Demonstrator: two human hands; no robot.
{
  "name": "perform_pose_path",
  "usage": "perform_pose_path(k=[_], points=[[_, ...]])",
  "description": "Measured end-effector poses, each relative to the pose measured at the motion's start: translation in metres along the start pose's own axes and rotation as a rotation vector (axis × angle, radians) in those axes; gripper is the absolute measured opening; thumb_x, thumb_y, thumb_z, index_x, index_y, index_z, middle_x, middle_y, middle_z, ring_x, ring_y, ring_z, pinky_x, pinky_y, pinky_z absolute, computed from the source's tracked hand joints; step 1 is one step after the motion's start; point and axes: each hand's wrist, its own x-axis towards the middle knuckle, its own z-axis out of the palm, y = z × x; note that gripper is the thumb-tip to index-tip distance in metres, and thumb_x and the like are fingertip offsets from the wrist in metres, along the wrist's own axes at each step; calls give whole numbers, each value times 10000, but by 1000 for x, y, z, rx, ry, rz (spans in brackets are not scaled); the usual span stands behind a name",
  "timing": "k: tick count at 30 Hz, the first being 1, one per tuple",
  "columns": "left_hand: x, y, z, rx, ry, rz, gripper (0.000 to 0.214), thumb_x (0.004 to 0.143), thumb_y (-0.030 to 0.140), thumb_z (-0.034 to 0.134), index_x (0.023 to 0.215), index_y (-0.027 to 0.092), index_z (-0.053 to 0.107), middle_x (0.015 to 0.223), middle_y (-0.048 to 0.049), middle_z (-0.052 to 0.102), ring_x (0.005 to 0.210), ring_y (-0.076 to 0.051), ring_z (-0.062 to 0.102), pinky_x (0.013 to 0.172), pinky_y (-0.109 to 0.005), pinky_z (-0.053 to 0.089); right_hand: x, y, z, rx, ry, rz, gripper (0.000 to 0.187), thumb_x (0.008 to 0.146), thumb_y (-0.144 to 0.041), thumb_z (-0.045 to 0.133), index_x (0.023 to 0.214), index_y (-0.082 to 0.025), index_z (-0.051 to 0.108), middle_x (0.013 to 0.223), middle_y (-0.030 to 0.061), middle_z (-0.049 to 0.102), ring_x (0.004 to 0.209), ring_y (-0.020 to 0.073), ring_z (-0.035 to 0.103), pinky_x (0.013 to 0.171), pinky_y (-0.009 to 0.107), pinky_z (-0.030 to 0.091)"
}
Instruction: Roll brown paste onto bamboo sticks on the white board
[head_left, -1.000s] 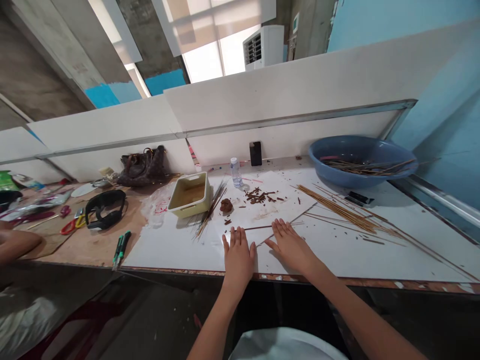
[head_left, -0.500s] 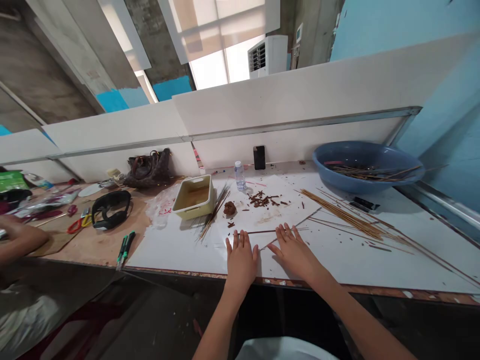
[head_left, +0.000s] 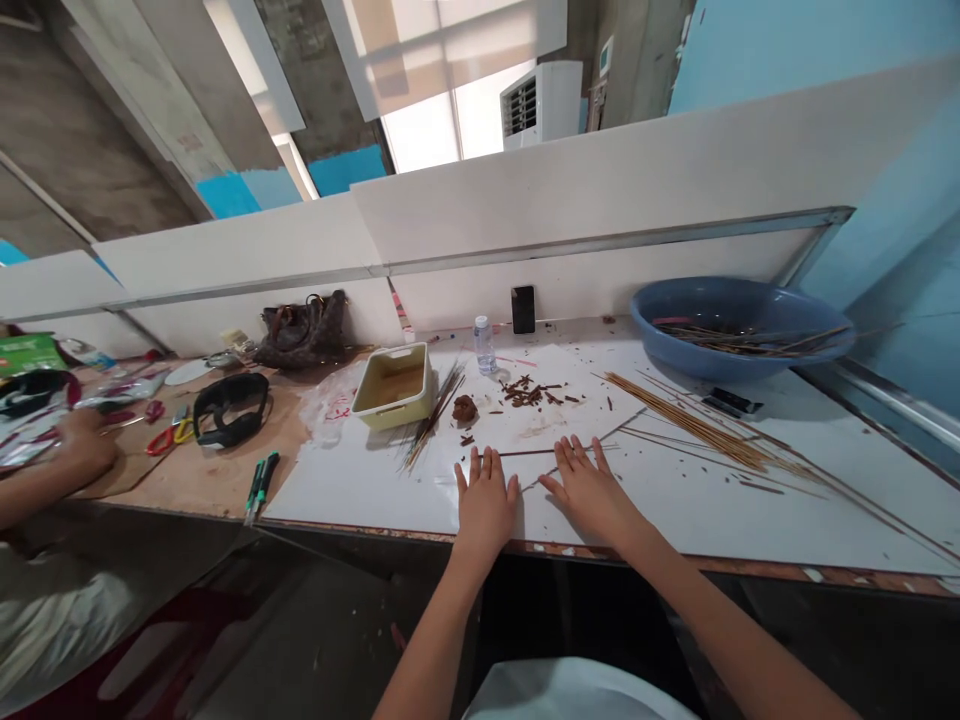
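Note:
My left hand lies palm down with its fingers stretched out, over the left end of a thin dark brown stick on the white work surface. My right hand, flat and with spread fingers, rests over the stick's right part. What lies under the palms is hidden. Beyond the left fingertips sits a brown clay-like lump, and small dark brown broken pieces lie scattered behind the stick. A fan of thin sticks leans by the tub, while a bundle of tan sticks lies right of my right hand.
A yellowish tub with brownish liquid, a clear bottle and a phone stand farther back. At right is a blue basin with sticks. Cutters lie left; a co-worker's hand is at the far left.
The view has shifted slightly. Both my hands remain flat over the stick, nearly in place. At the far left, the co-worker's hand has come further into view.

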Motion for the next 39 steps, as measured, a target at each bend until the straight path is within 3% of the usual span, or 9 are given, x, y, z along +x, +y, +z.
perform_pose_path(k=[4,11,16,19,22,25,29,35,39], points=[[20,6,-6,-30,-10,-34,627,1142,371,381,1708,122,483,1762,-155,467,1714,-374,299,1398,-659,233,17,-1,-10,-26,-22,31,829,1174,-555,231,1723,57,337,1784,286,339,1723,384,239,1409,621,46],[-1,0,6,-28,64,-13,591,1145,348,372,1684,162,527,1746,-128,500,1707,-370,320,1385,-702,230,5,1,12,34,53,0,867,1151,-644,227,1739,-26,381,1774,268,381,1715,374,274,1407,625,83],[23,5,-3,-33,39,-38,596,1145,358,382,1665,117,545,1730,-171,509,1701,-370,334,1394,-688,208,28,-1,-4,42,2,41,879,1152,-604,204,1731,44,335,1784,298,323,1725,386,233,1404,632,88],[13,4,1,-19,68,-27,587,1140,360,401,1662,143,558,1717,-158,533,1697,-371,345,1390,-685,231,21,1,0,29,-14,23,889,1151,-609,200,1723,57,340,1787,295,306,1726,385,225,1407,625,100],[-3,-1,12,2,104,-20,592,1146,357,378,1678,154,538,1748,-125,495,1701,-364,336,1388,-673,259,8,5,16,37,49,-33,912,1135,-687,214,1730,-20,396,1769,280,363,1713,396,268,1399,658,129],[4,-2,13,-7,78,-23,593,1152,381,378,1669,146,548,1736,-131,509,1698,-357,346,1390,-668,257,15,5,16,37,27,-21,895,1137,-679,230,1720,-27,421,1763,278,381,1710,397,271,1394,665,146],[25,4,0,3,36,-27,608,1153,388,386,1665,96,538,1724,-171,509,1701,-355,338,1403,-676,203,33,0,2,39,14,24,871,1156,-597,229,1699,64,393,1756,307,377,1715,393,255,1406,631,124],[3,0,6,54,81,-2,577,1159,373,383,1672,167,546,1728,-127,521,1694,-352,355,1395,-686,233,14,5,25,86,76,-10,941,1135,-671,266,1686,77,414,1755,309,380,1692,392,328,1398,568,259],[12,6,-2,30,32,-22,586,1159,388,385,1672,152,544,1717,-146,530,1701,-364,337,1390,-707,210,21,7,13,68,21,-15,921,1143,-644,260,1681,87,419,1747,326,392,1689,385,339,1403,536,243]])
